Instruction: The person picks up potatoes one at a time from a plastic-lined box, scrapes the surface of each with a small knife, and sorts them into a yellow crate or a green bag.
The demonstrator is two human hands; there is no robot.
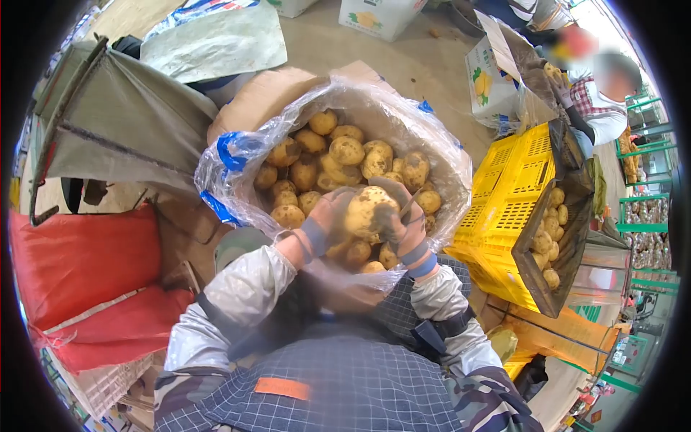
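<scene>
A large potato with brown soil patches is held up between my two gloved hands. My left hand closes on its left side, and my right hand grips it from the right. Both gloves have dirty, darkened fingers. Below and beyond them is a cardboard box lined with a clear plastic bag. Many loose potatoes lie inside the bag, some with soil on them. The held potato and my hands hide part of those beneath.
Yellow crates stand to the right, beside a dark tray of potatoes. Red sacks and a grey cloth on a metal frame are at the left. Another person works at the upper right near a printed carton.
</scene>
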